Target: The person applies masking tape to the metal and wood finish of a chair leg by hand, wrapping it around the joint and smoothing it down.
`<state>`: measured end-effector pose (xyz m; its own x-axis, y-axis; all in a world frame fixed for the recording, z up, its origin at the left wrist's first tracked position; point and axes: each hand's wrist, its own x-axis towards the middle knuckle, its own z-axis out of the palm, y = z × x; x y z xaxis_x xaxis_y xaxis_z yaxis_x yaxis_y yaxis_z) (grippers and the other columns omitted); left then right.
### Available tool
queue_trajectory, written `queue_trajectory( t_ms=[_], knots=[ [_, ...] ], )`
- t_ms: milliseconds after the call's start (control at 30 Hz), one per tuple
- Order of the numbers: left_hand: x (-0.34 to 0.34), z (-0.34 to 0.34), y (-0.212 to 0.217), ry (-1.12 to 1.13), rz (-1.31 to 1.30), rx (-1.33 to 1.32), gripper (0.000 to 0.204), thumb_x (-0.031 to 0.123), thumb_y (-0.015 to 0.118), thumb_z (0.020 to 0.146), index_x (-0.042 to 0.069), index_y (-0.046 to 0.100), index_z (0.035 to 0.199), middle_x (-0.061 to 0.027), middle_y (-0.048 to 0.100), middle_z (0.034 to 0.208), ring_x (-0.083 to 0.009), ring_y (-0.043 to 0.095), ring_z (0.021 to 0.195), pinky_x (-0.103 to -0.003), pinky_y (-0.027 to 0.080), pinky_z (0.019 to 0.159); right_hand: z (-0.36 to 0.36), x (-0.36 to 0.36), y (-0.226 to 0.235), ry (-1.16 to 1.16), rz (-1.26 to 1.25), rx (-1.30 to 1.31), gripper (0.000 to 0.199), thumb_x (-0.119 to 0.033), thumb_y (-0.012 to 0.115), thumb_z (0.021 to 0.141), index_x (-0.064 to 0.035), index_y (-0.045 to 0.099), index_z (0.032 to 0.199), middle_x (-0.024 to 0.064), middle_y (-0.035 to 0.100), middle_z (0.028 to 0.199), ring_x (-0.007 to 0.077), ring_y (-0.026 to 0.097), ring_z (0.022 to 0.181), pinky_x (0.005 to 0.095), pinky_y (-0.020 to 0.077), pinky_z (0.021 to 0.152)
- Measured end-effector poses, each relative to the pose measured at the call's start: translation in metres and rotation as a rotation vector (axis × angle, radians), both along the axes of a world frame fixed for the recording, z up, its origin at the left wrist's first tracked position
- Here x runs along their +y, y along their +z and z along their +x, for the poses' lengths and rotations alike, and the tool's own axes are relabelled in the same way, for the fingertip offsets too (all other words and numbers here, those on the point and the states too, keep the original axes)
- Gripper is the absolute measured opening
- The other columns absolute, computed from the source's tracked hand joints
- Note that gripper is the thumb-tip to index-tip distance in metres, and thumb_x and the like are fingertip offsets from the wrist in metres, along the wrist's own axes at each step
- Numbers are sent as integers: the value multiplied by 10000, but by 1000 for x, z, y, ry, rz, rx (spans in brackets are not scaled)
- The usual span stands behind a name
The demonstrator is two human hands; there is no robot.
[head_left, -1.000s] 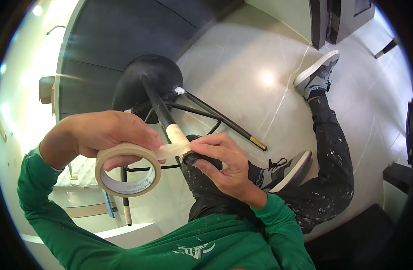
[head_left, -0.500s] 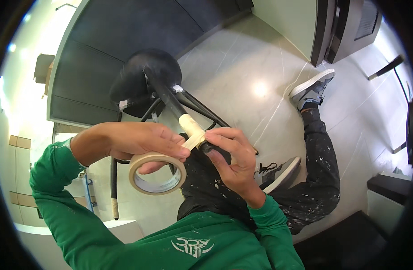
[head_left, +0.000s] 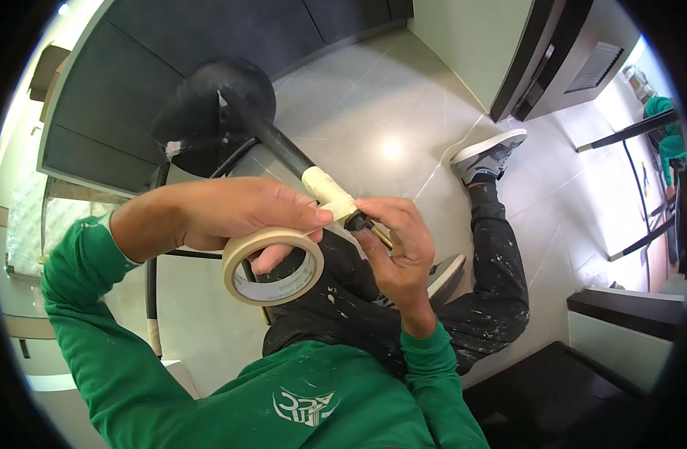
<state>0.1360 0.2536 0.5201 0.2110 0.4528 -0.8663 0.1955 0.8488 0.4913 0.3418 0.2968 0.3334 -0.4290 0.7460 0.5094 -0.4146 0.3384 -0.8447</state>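
Note:
A roll of masking tape hangs from my left hand, the fingers reaching through its ring and the thumb on top. A short strip runs from the roll to a cream tape band around the lower end of a black stool leg. My right hand pinches the leg at its dark tip, forefinger on the tape edge and thumb below. The stool lies tipped, with its round black seat away from me. Another of its legs, at left, also has tape near the end.
A dark cabinet stands behind the seat. My outstretched shoe rests on the tiled floor. At the far right are a louvred door, other black legs and another person's green sleeve.
The whole view has shifted, and the stool appears farther left. My hands stay close together at the leg end with the strip between them. Another person's green sleeve now shows at right.

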Motion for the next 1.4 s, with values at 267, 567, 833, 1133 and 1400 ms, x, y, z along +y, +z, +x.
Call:
queue_trajectory(
  t_ms=[267,567,833,1133,1400],
  knots=[
    [16,7,19,77,83,-51,391,354,495,1139,21,679,1047,-6,615,588,-65,541,522,-242,429,519,0,2,12,-132,124,-56,404,65,766,850,-10,714,1244,154,704,1181,274,705,1067,356,556,943],
    [50,6,26,155,34,-86,324,220,502,1124,-43,672,1039,-53,668,631,-101,594,499,-243,500,528,16,36,31,79,-74,-73,261,26,638,928,14,743,1167,148,720,1124,223,711,1010,326,551,928],
    [84,11,16,155,-63,-79,382,220,476,1124,-23,672,904,-53,622,563,-108,607,481,-228,471,456,6,26,9,386,-451,201,319,47,646,984,72,655,1302,124,719,1192,184,694,1135,334,554,1033],
    [125,16,30,-108,-298,-25,421,263,447,1122,-88,678,1106,-45,587,539,-99,542,410,-232,425,413,-29,64,-23,949,-714,442,370,-209,706,1020,41,685,1291,51,714,1098,121,665,958,285,540,894],
    [138,37,51,-95,-483,273,340,222,546,1082,-90,661,1154,-92,687,751,-102,571,418,-240,448,404,-60,93,-29,1192,-445,360,289,-211,797,964,-20,755,1177,4,733,999,66,622,871,244,500,798]
  ],
)
